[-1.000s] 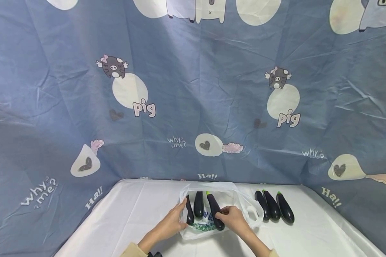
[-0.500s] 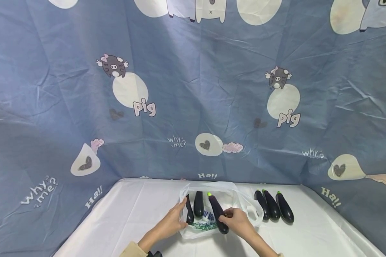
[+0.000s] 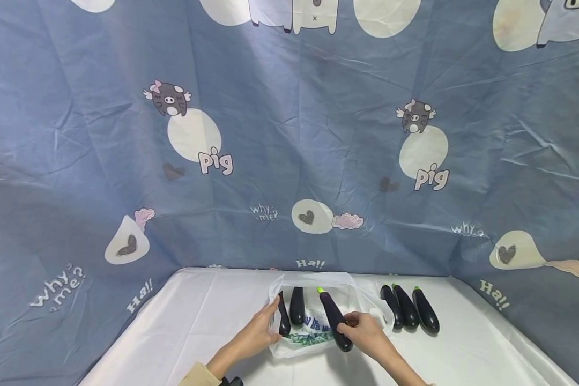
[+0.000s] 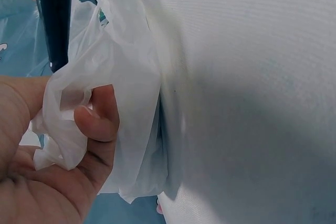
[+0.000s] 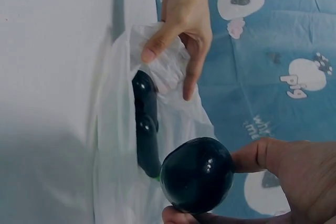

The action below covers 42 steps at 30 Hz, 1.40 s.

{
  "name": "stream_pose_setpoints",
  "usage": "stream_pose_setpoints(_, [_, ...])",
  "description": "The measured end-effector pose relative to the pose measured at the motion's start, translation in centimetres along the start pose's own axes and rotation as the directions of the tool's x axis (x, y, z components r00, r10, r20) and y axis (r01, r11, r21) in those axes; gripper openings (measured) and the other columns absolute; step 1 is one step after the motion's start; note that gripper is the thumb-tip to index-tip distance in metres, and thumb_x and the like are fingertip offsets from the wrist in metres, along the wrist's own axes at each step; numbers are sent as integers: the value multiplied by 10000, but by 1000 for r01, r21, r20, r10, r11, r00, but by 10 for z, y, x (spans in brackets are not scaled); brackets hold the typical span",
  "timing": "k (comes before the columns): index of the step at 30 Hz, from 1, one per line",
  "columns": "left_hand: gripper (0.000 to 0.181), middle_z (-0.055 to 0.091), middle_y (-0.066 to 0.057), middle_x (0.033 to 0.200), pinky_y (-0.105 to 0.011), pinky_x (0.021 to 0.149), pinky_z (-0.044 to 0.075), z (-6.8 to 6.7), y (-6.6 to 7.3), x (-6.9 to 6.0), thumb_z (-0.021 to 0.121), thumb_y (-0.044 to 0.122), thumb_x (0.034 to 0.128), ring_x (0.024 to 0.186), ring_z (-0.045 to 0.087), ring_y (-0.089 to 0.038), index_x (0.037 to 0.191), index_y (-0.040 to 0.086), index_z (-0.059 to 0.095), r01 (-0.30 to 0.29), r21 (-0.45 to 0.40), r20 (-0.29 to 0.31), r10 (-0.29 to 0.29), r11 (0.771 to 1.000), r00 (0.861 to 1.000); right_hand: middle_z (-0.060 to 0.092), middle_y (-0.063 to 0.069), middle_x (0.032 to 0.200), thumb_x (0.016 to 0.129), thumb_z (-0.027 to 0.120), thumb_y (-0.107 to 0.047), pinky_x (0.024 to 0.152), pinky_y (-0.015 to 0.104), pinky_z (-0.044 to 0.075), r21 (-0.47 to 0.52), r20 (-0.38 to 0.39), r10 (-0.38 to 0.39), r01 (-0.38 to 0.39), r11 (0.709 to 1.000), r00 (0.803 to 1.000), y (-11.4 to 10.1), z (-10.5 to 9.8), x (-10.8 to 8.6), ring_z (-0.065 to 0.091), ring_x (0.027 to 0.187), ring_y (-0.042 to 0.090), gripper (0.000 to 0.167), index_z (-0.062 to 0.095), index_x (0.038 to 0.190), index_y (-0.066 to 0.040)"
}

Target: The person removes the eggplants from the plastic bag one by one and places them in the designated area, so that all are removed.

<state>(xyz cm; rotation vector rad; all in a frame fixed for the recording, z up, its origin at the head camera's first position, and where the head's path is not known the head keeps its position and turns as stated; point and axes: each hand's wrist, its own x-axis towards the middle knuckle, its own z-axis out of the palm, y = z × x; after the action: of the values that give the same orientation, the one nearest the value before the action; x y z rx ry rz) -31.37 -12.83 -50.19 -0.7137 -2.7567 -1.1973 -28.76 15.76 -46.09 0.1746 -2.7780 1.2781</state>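
A white plastic bag (image 3: 289, 351) with blue and green print lies with its mouth spread toward me. My left hand (image 3: 258, 333) grips its left rim; in the left wrist view the fingers (image 4: 100, 124) curl through the thin film. Two dark eggplants, one at the left wall (image 3: 284, 317) and one beside it (image 3: 297, 306), lie inside. Over the bag's mouth, my right hand (image 3: 365, 333) pinches a third eggplant (image 3: 332, 315) near its thick end, green stem pointing away. The right wrist view shows this eggplant's rounded end (image 5: 197, 174) between thumb and fingers.
Right of the bag, three more eggplants (image 3: 407, 308) lie side by side on the white-covered table (image 3: 473, 343). A blue cloth (image 3: 280, 134) printed with pigs hangs behind. A small dark object (image 3: 234, 381) shows at the bottom edge.
My right hand has drawn its eggplant to the right and slightly toward me, uncovering more of the bag's print. The left hand holds the rim in the same place.
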Motion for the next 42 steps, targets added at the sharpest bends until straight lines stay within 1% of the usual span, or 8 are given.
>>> stream_pose_setpoints(8, [919,257,-305,1531,-602,1111,272,-1,1,-2,730,54,749,1402,266,-479,1493,-84,210,15,-25,7,-14,1000,1000,734,53,859,766,696,-238,678,345,569,-36,-48,29,-31,999,998,3,-12,5,693,794,188,312,721,977,-9])
stream_pose_setpoints(14, [912,259,-305,1530,-598,1112,271,0,2,-2,722,46,745,1401,271,-477,1488,-93,213,6,-20,5,-6,1000,1000,731,51,896,784,685,-257,727,372,570,-48,-46,51,-53,997,998,6,-21,9,688,834,201,338,716,1008,-6])
stream_pose_setpoints(22, [905,265,-309,1525,-604,1111,271,-2,3,-1,714,40,750,1397,275,-482,1493,-83,212,2,-5,2,-2,1000,1000,736,93,946,800,673,-270,773,433,566,-55,-68,78,-82,995,995,9,-37,14,693,884,253,380,703,1063,2])
stream_pose_setpoints(29, [909,265,-300,1529,-603,1115,268,-1,1,-1,715,54,752,1403,268,-476,1497,-73,210,9,-6,10,-9,1000,1000,728,140,992,821,656,-294,827,486,553,-54,-78,117,-121,991,990,12,-50,15,684,945,313,425,686,1106,20])
stream_pose_setpoints(33, [908,261,-298,1532,-600,1115,270,0,1,-1,715,52,754,1404,267,-474,1497,-76,208,12,-12,14,-12,1000,1000,714,177,1034,836,641,-298,807,479,562,-41,-83,143,-146,988,986,15,-59,18,677,960,330,447,668,1140,30])
stream_pose_setpoints(37, [906,260,-296,1533,-595,1114,276,0,1,-1,712,45,755,1404,271,-471,1498,-74,207,12,-11,13,-12,1000,1000,674,238,1119,847,617,-305,832,494,551,-17,-80,185,-187,982,979,20,-71,21,647,1021,380,494,635,1194,45])
stream_pose_setpoints(40, [906,260,-294,1534,-594,1116,273,0,1,-1,710,42,753,1405,269,-471,1497,-74,208,9,-10,10,-9,1000,1000,662,253,1141,858,599,-319,804,463,551,-6,-79,215,-216,976,973,25,-81,23,647,1009,367,515,619,1222,45])
stream_pose_setpoints(42, [904,261,-295,1534,-595,1117,269,0,2,-1,709,42,752,1405,268,-472,1496,-78,210,9,-10,8,-9,1000,1000,668,250,1130,862,593,-322,739,416,554,10,-80,233,-233,973,969,28,-87,25,659,956,328,523,611,1238,41])
